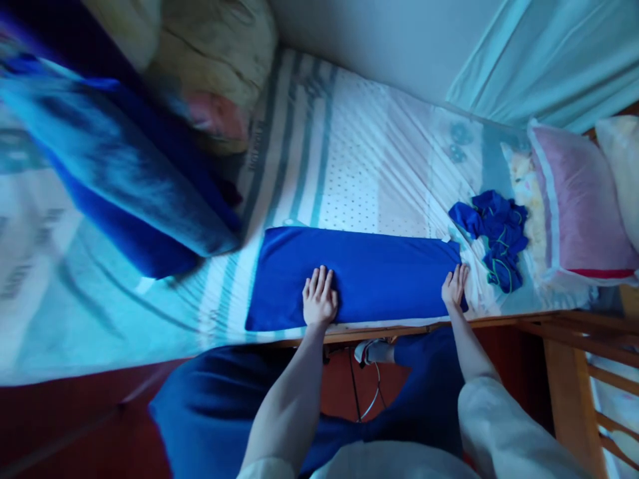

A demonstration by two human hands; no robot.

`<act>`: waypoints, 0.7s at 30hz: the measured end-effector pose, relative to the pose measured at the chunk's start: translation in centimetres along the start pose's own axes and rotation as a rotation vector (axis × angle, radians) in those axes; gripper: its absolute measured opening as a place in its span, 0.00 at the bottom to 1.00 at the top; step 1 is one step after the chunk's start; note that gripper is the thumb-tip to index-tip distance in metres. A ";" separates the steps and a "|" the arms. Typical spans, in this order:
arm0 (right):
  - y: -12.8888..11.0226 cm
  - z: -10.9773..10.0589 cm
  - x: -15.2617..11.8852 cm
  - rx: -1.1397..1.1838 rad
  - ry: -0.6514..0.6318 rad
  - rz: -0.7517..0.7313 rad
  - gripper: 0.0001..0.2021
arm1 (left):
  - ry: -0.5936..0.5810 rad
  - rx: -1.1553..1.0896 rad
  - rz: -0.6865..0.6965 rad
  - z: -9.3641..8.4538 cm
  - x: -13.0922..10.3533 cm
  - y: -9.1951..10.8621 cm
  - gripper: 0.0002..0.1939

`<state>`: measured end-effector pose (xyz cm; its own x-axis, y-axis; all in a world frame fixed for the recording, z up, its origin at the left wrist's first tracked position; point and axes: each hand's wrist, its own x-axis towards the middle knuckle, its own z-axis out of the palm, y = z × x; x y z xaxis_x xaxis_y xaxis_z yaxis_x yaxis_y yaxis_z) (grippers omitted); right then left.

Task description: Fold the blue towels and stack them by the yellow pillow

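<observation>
A blue garment lies folded into a long flat rectangle on the bed sheet, close to the bed's near edge. My left hand rests flat on the middle of its near side, fingers spread. At the garment's right end my right hand presses the corner with straight fingers. Neither hand grips anything.
A crumpled blue cloth lies to the right, beside a pink pillow. A rolled blue blanket and a pale pillow fill the left. The wooden bed frame runs along the near edge; a wall is beyond.
</observation>
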<state>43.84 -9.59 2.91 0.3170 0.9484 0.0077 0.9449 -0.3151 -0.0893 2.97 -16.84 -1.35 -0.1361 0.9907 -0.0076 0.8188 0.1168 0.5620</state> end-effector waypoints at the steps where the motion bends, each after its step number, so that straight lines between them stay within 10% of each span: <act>1: -2.1 0.4 -0.9 0.020 0.029 -0.014 0.30 | 0.003 0.001 0.004 0.1 0.0 0.0 0.31; 9: -22.3 5.1 -11.8 0.438 -0.097 -0.435 0.29 | 0.018 0.028 0.036 0.5 0.0 -0.4 0.32; 21: -23.7 6.2 -12.3 0.310 -0.031 -0.436 0.30 | 0.060 0.028 0.048 0.5 -0.2 -0.4 0.33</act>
<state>17.03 -13.55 -1.26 -0.1069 0.9910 0.0805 0.9182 0.1294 -0.3744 2.95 -17.05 -2.00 -0.1292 0.9892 0.0687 0.8406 0.0725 0.5369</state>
